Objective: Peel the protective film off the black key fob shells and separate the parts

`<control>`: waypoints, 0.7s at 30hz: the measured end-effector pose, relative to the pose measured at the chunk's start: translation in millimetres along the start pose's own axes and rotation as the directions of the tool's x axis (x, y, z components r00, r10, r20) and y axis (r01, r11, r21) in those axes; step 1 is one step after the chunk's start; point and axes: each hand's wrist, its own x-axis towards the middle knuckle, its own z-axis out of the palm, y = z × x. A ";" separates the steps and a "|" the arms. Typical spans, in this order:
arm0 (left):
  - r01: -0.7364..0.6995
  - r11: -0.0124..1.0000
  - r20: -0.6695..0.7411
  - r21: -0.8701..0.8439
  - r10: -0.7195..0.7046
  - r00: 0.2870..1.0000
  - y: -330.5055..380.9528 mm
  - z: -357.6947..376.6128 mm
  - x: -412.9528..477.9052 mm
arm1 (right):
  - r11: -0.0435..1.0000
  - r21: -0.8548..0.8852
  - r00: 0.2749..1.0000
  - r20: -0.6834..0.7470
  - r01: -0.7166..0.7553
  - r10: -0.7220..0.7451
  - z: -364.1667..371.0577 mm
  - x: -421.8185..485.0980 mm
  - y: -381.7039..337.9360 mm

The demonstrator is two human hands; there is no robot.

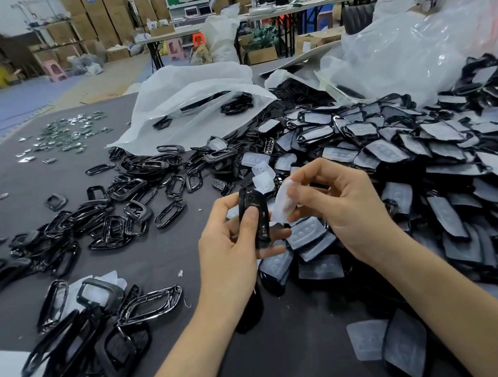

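left hand (231, 235) grips fob shell (255, 218) upright, mid-counter near edge | right hand (340, 207) pinches film (284, 201) just right of shell | peel pulls rightward, across long axis

A glossy black key fob shell (255, 218) stands upright and edge-on at centre frame. A whitish, crumpled protective film (284, 203) curls just right of it. Film-covered shells (420, 153) heap across the right, and bare black frames (133, 199) scatter centre-left.
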 end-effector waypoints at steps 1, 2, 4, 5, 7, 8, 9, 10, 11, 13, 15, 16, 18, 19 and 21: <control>0.001 1.000 0.012 -0.003 -0.001 1.000 -0.8 0.0 0.4 | 1.000 -0.005 1.000 0.007 -0.003 0.003 0.5 -0.1 0.4; 0.005 1.000 0.026 -0.005 -0.005 1.000 -1.7 0.0 0.8 | 1.000 -0.013 1.000 0.016 -0.004 0.005 0.9 -0.4 0.7; 0.013 1.000 0.054 -0.009 -0.012 0.998 -3.0 -0.2 1.2 | 0.999 -0.036 0.999 0.047 -0.005 0.006 1.9 -1.4 0.4; 0.016 1.000 0.062 -0.010 -0.015 0.998 -3.7 -0.4 1.3 | 0.999 -0.051 0.998 0.067 -0.003 0.006 2.6 -2.3 0.3; 0.017 1.000 0.065 -0.014 -0.016 0.998 -4.8 -0.2 1.5 | 0.996 -0.092 0.995 0.100 -0.001 0.010 5.1 -4.1 0.6; 0.015 1.000 0.071 -0.019 -0.014 0.997 -5.2 0.2 1.6 | 0.993 -0.115 0.995 0.101 -0.001 0.013 6.2 -4.5 1.2; 0.010 1.000 0.085 -0.026 -0.008 0.996 -5.6 0.7 1.2 | 0.990 -0.140 0.996 0.091 0.002 0.011 6.9 -4.7 2.1; 0.003 0.999 0.107 -0.033 0.001 0.994 -6.0 1.5 0.9 | 0.986 -0.166 0.997 0.074 0.009 0.003 6.9 -4.5 2.9; -0.002 0.999 0.129 -0.041 0.008 0.992 -6.0 2.1 0.7 | 0.982 -0.190 0.998 0.055 0.019 -0.009 6.4 -4.1 3.5; -0.004 0.999 0.158 -0.052 0.012 0.987 -6.5 2.5 0.7 | 0.977 -0.212 0.999 0.024 0.034 -0.030 5.3 -3.7 3.5; -0.006 0.999 0.177 -0.042 0.013 0.984 -8.4 1.5 0.7 | 0.976 -0.214 0.999 0.009 0.047 -0.046 4.3 -4.3 3.9; -0.008 1.000 0.186 -0.030 0.013 0.982 -9.4 1.0 1.2 | 0.972 -0.228 0.999 0.006 0.052 -0.052 4.1 -4.5 4.2; -0.010 1.000 0.200 -0.012 0.012 0.980 -11.4 0.0 1.5 | 0.961 -0.271 0.998 -0.004 0.052 -0.055 4.6 -5.0 5.0; -0.014 1.000 0.203 -0.010 0.016 0.979 -12.1 0.2 1.6 | 0.957 -0.284 0.998 -0.012 0.052 -0.058 5.0 -5.1 5.1; -0.028 1.000 0.210 -0.012 0.030 0.977 -12.9 1.3 1.4 | 0.957 -0.283 0.997 -0.028 0.059 -0.070 6.2 -5.3 4.5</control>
